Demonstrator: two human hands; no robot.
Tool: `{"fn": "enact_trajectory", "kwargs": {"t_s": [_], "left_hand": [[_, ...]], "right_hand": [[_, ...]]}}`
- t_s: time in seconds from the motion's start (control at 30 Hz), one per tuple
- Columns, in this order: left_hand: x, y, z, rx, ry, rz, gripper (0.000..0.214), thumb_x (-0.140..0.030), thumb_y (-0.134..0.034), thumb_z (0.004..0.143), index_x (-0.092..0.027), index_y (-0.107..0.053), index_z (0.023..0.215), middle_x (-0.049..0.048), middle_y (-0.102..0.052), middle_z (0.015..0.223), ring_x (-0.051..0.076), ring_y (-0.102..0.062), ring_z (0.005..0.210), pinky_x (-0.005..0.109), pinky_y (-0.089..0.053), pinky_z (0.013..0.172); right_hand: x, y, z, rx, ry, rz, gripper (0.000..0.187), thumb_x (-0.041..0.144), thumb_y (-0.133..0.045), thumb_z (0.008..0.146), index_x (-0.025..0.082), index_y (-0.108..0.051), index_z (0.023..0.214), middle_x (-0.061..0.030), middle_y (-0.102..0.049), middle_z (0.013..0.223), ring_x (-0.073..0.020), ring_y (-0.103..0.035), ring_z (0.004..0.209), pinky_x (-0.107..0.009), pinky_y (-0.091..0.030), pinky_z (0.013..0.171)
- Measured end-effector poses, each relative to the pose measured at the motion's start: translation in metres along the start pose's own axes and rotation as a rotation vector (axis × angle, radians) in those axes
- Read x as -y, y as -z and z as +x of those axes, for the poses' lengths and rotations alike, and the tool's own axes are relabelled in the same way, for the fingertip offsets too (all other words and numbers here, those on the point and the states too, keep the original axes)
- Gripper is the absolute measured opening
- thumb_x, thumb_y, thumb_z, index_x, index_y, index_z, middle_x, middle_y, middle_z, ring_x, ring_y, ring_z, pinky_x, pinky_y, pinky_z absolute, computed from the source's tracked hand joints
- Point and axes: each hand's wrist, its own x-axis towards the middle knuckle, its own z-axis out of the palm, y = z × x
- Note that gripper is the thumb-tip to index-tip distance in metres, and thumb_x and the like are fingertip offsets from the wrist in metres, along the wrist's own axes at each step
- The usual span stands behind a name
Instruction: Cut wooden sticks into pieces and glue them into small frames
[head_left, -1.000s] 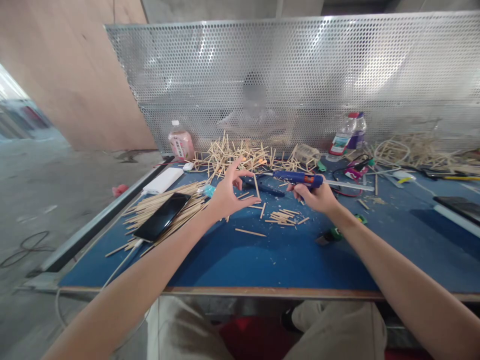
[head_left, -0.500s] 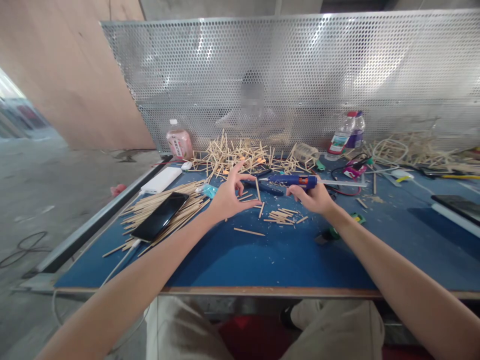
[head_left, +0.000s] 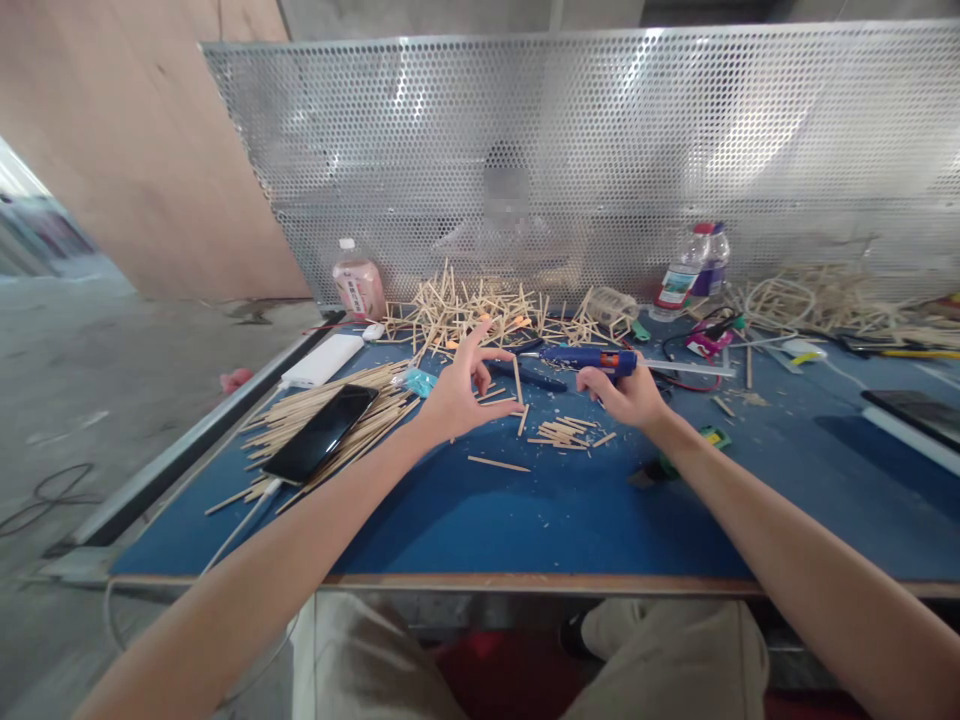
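My left hand [head_left: 466, 388] grips a short wooden stick [head_left: 517, 382] by its two ends, between thumb and fingers, above the blue tabletop [head_left: 480, 530]. My right hand [head_left: 626, 393] is closed round a blue hot glue gun [head_left: 581, 359], with a clear glue stick [head_left: 686, 369] out of its back. The gun's nozzle points left and lies close to the top end of the held stick; whether they touch I cannot tell. Below the hands lie a pile of short cut sticks [head_left: 564, 432] and one longer stick [head_left: 499, 464].
Long sticks [head_left: 259, 440] lie at left under a black phone [head_left: 321, 434], beside a white power bank [head_left: 324, 360]. A heap of glued sticks [head_left: 480, 305] stands before the perforated metal panel [head_left: 600, 140]. Bottles [head_left: 358, 285], cables and a green-handled tool [head_left: 667, 466] are around.
The glue gun and my right hand have shifted very slightly to the right. My left hand keeps its hold on the stick, almost still.
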Motion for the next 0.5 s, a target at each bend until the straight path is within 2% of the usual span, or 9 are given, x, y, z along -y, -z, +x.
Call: {"fn": "enact_trajectory", "kwargs": {"t_s": [0.17, 0.23, 0.33, 0.5], "left_hand": [[0.000, 0.001, 0.001, 0.008, -0.052, 0.010, 0.110, -0.037, -0.080, 0.074, -0.032, -0.007, 0.155, 0.0083, -0.064, 0.122, 0.010, -0.051, 0.063, 0.029, -0.052, 0.063], [0.002, 0.005, 0.004, -0.046, -0.087, -0.001, 0.106, -0.037, -0.080, 0.074, -0.031, -0.011, 0.154, 0.0080, -0.064, 0.120, 0.009, -0.050, 0.062, 0.029, -0.051, 0.063], [0.006, 0.019, 0.011, -0.258, -0.100, -0.027, 0.101, -0.041, -0.083, 0.071, -0.031, -0.022, 0.150, 0.0072, -0.062, 0.118, 0.008, -0.049, 0.060, 0.027, -0.049, 0.061], [0.022, 0.049, 0.021, -0.605, 0.005, -0.088, 0.077, -0.051, -0.081, 0.072, -0.036, -0.041, 0.136, 0.0056, -0.057, 0.119, 0.009, -0.051, 0.063, 0.027, -0.046, 0.060]], "right_hand": [[-0.002, -0.001, 0.000, 0.004, -0.018, 0.022, 0.041, 0.047, -0.055, 0.091, 0.020, -0.065, 0.062, -0.0028, -0.059, 0.049, -0.0148, -0.052, 0.043, -0.030, -0.043, 0.047], [-0.003, -0.002, -0.001, -0.028, -0.044, 0.062, 0.043, 0.050, -0.054, 0.092, 0.020, -0.066, 0.064, -0.0031, -0.060, 0.051, -0.0149, -0.052, 0.044, -0.030, -0.043, 0.047], [-0.003, -0.002, 0.000, -0.127, -0.093, 0.094, 0.046, 0.055, -0.052, 0.092, 0.020, -0.067, 0.067, -0.0036, -0.061, 0.052, -0.0168, -0.056, 0.049, -0.031, -0.046, 0.050], [0.000, 0.005, 0.003, -0.322, -0.132, 0.022, 0.041, 0.052, -0.054, 0.092, 0.021, -0.069, 0.070, -0.0008, -0.056, 0.049, -0.0163, -0.054, 0.049, -0.031, -0.047, 0.052]]}}
